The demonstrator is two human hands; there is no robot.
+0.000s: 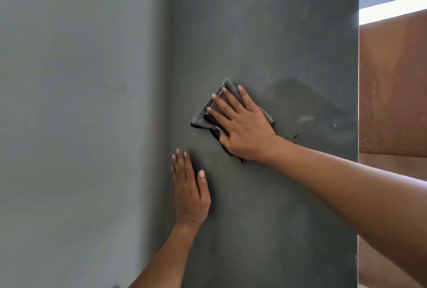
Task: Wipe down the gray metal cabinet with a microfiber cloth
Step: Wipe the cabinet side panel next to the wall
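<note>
Head view: the right hand [242,126] presses a folded cloth [203,116] flat against the cabinet [265,33], fingers straight and spread. Left hand [190,188] rests below it near the cabinet's left edge, fingers straight, holding nothing.

Premises appear to be an indoor utility or storage space, exact type undetermined; plain grey painted wall [80,103] adjoins tall dark grey metal cabinet [265,33]; rust-brown flat panel [392,91] stands beyond; bright window strip [392,10] sits above.
</note>
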